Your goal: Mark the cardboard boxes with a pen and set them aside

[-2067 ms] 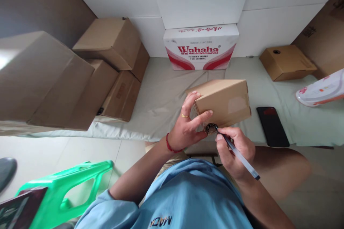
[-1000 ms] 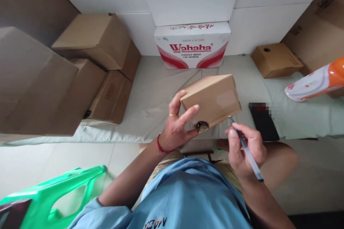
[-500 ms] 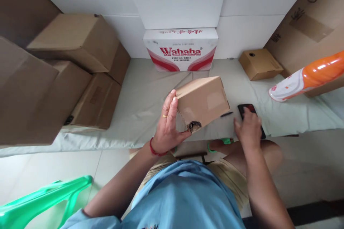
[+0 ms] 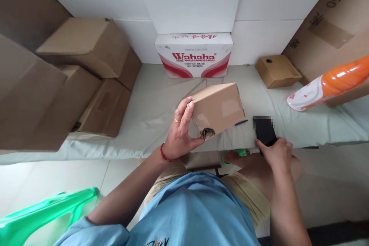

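Note:
My left hand [image 4: 183,132] grips one end of a small brown cardboard box [image 4: 220,105], fingers on its upper edge and thumb near its lower corner. The box is tilted, and a dark ragged-edged hole shows at that corner. At the front edge of the cloth-covered table, my right hand [image 4: 276,152] is closed around the near end of a black smartphone [image 4: 265,132]. Part of the phone's far end is blurred out. Beside the box lies a dark pen [image 4: 241,122], partly hidden.
A white Wahaha water carton [image 4: 196,55] stands by the wall. Brown boxes [image 4: 86,46] are stacked at left. On the right are another small box [image 4: 278,71], an orange-and-white bottle [image 4: 328,84] and a large carton [image 4: 328,27]. A green plastic stool [image 4: 52,207] stands lower left.
My right hand has gone from over the phone's screen to its near end and taken hold of it. The left hand and the box have barely moved.

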The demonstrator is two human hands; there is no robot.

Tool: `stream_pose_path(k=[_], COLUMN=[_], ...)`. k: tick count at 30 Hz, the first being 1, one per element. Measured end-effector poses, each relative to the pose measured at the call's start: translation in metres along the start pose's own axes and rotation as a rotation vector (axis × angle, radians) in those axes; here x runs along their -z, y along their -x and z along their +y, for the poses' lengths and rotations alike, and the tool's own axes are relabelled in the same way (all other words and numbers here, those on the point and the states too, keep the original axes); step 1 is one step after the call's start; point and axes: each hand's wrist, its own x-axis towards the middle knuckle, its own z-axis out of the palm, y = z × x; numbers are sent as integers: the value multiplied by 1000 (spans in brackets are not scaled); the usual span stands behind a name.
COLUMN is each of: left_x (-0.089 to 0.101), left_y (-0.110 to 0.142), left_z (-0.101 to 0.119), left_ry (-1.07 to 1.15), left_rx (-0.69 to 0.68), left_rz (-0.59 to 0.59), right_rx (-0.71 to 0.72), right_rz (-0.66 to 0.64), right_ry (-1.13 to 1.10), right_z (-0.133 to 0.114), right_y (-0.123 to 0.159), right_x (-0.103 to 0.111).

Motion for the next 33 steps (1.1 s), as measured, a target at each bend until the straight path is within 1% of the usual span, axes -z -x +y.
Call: stream_pose_path(k=[5,8,10,12,14,16,18,20,22,24,26,29,33], left_x=[1,-5,-11,-17,-22,-26,-29,-31,-32,-33,-34,-35,-35], left_y=[0,-4,-8,-13,-17,-19,-20,-19,-19,-18,-18,-17,-17], left_z=[-13,-23,-28,-31,-32,-33,-32,-31,-29,-27,-25,-25,-25], left_ry=[48,106,138,163,181,188,180,158,140,137,143,140,134], left_rx=[42,77,71,52,46,47,41,34,35,40,37,28,31], left_rz=[-54,-65,-74,-78,-74,-65,-51,-31,-13,1,13,25,5], right_rx=[9,-14,3,72,197,355,524,670,761,790,779,737,707], right_rz=[-109,-128,-109,-97,-94,-53,58,209,329,380,393,377,364], right_ry=[-172,-286,-405,-582,-741,-804,-795,-765,-733,-712,-708,-719,-723], right_z=[29,31,21,3,-18,-41,-63,-83,-99,-110,-113,-111,-107], right_y=[14,33,53,78,104,127,145,157,163,166,167,168,170], right_x=[3,11,19,27,33,37,41,46,50,52,52,48,45])
